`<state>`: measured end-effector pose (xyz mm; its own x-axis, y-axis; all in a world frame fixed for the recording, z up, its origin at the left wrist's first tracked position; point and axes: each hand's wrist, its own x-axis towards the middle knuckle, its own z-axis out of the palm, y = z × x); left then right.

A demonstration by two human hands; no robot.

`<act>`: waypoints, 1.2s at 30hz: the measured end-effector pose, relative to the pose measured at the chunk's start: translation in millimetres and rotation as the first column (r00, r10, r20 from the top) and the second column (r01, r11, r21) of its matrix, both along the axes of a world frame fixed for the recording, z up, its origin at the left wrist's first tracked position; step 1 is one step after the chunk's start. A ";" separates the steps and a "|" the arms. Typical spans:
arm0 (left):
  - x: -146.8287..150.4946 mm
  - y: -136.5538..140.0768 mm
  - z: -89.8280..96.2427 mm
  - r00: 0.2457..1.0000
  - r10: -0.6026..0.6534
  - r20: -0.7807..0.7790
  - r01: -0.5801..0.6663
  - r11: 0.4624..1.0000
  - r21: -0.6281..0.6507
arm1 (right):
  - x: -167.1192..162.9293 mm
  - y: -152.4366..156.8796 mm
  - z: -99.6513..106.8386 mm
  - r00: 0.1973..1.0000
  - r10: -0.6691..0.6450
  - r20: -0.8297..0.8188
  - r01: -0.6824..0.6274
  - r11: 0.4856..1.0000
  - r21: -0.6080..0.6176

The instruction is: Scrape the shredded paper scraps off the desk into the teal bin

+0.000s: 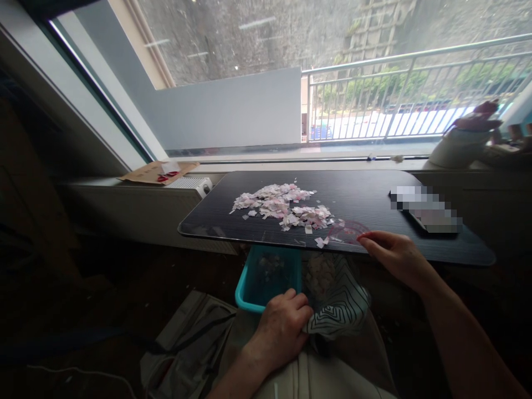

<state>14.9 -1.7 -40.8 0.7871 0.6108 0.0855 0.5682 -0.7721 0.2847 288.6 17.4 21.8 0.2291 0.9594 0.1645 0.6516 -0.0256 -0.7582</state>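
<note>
Dark tabletop: I see right hand pinching clear piece at near edge, left hand closed on patterned bag.

Light comes in from the big window; pale streaks of glare show on its glass; the ground past the railing looks nearly white; the paper bits are well lit; the left hand is dimmer; the floor is very dark; the window frame leans, bent by the wide view; blurry squares hide a flat thing.
</note>
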 end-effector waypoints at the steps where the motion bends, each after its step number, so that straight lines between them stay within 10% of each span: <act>1: 0.0 -0.1 0.2 1.000 0.001 -0.003 -0.001 1.000 0.000 | 0.3 -0.5 -0.1 1.000 0.005 0.002 -0.005 1.000 0.003; 36: 0.5 -0.4 0.2 1.000 -0.008 0.003 0.008 1.000 0.002 | -17.8 2.7 1.8 0.997 0.080 -0.008 -0.080 0.997 0.015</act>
<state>15.4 -2.1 -40.7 0.7914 0.6047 0.0894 0.5615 -0.7770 0.2848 270.8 20.1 23.7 0.1531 0.9723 0.1766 0.6442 0.0372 -0.7639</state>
